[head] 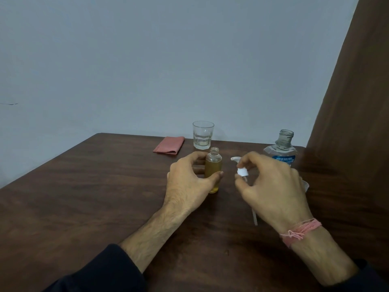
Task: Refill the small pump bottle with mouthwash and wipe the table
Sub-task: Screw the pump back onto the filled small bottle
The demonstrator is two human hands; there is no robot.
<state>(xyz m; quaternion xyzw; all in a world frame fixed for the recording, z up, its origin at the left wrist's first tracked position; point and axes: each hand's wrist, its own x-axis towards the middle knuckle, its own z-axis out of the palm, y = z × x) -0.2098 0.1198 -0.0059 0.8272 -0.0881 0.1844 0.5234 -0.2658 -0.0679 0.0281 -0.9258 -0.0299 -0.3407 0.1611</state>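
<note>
The small clear bottle [213, 165] stands upright on the dark wooden table [84, 197], uncapped and mostly full of yellow liquid. My left hand [187, 184] grips it around the lower body with thumb and fingers. My right hand [271, 186] holds the white pump head [242, 171] just right of the bottle, its dip tube [254, 218] trailing down towards the table below my palm. The large mouthwash bottle [281, 151] stands open at the back right, behind my right hand.
A glass [203, 134] with a little clear liquid stands behind the small bottle. A folded pink cloth [169, 145] lies to its left near the table's far edge. A brown curtain [353, 102] hangs at the right. Something white [305, 184] shows behind my right hand.
</note>
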